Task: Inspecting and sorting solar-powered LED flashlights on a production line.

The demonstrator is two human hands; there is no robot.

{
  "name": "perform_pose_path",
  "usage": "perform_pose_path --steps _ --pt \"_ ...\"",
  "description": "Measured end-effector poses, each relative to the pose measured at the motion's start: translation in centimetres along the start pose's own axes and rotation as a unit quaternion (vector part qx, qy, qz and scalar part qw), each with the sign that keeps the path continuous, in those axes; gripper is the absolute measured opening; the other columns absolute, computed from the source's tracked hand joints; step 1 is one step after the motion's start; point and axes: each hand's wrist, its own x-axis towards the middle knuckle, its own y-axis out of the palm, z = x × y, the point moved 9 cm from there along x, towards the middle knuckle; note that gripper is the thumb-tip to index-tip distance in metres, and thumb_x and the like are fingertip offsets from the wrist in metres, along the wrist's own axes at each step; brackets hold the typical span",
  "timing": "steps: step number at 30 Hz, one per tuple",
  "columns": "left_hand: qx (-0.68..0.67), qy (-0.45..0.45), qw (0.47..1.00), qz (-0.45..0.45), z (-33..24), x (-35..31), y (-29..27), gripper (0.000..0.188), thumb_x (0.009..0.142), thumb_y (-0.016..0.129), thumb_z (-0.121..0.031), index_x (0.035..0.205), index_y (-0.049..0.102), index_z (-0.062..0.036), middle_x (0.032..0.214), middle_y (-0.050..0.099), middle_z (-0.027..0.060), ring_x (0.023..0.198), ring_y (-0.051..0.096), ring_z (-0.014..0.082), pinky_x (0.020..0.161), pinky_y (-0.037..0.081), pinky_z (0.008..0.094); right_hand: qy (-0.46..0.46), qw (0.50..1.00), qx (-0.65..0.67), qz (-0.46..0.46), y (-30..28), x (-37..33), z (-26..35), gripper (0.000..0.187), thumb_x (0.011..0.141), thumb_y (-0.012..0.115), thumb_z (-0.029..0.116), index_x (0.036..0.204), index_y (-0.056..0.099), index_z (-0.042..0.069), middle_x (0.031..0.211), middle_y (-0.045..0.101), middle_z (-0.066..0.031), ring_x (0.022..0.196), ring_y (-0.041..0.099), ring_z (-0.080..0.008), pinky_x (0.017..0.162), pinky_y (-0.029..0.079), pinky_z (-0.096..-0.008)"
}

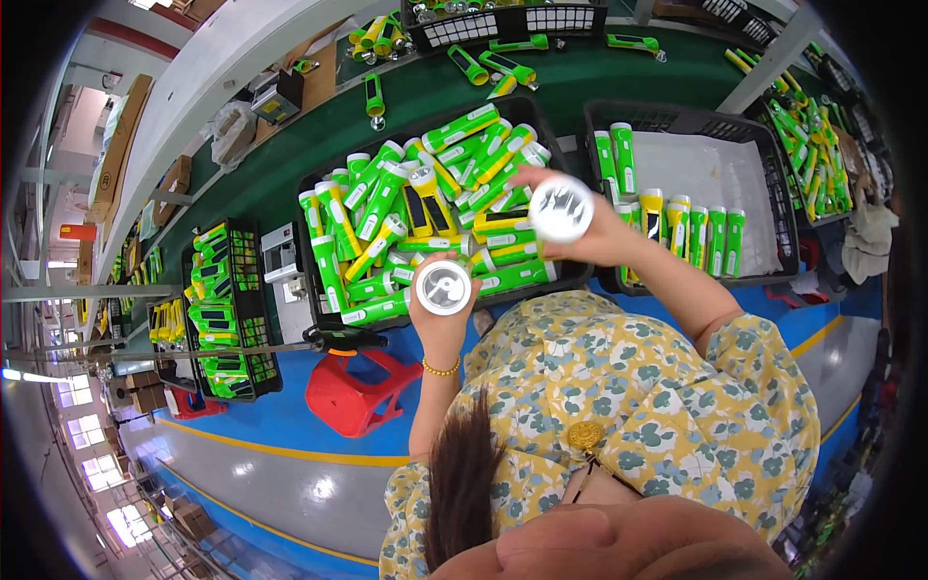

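My left hand [441,331] is closed around a flashlight [447,287], its round reflector and white rim turned up toward me. To the right, my right hand [604,237] grips a second flashlight [562,209], also lens up; its head looks bright white. The bodies of both are mostly hidden below their heads. Beneath and beyond my hands, a black crate [553,145] is heaped with green and yellow flashlights [387,203], some with dark panels. At the right, another black crate [788,227] holds several upright flashlights [715,240] along its near and left sides, over a pale liner [710,174].
More flashlights [217,314] fill a black basket at the left, and unfinished-looking ones [507,66] lie on the green bench [570,82]. A grey metal device [282,263] stands beside the middle crate. A red stool [358,391] is on the floor. A white post [773,60] rises behind the right crate.
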Motion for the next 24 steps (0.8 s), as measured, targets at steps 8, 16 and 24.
perform_pose_path --steps 8,16,24 --pt "-0.274 -0.076 0.953 0.105 1.7 0.2 3.8 0.064 0.071 0.068 0.000 0.129 0.040 -0.0001 0.141 0.035 0.0128 0.126 0.040 0.0224 0.104 0.034 0.0348 -0.074 0.959 -0.155 0.225 7.1 -1.5 -3.3 0.063 0.068 0.078 0.023 0.123 0.051 0.008 0.144 0.025 -0.0188 0.136 0.019 -0.0365 0.109 0.022 -0.0455" --pt "-0.158 -0.105 0.967 0.170 3.1 0.5 8.0 0.083 0.077 0.071 -0.021 0.141 0.021 -0.0038 0.142 0.031 0.0161 0.132 0.030 0.0301 0.108 0.024 0.0404 0.100 0.994 -0.015 -0.033 -2.1 -3.9 -8.5 0.081 0.066 0.081 0.023 0.131 0.037 0.002 0.122 0.052 -0.0110 0.113 0.050 -0.0202 0.096 0.041 -0.0342" --pt "0.247 -0.006 0.933 0.263 14.5 -1.3 8.1 0.045 0.080 0.066 -0.019 0.121 0.053 -0.0058 0.132 0.042 0.0173 0.124 0.037 0.0368 0.101 0.032 0.0464 0.142 0.845 -0.299 -0.420 -27.3 -8.9 -12.9 0.048 0.075 0.072 0.036 0.100 0.060 -0.004 0.095 0.064 -0.0165 0.085 0.063 -0.0253 0.075 0.049 -0.0356"
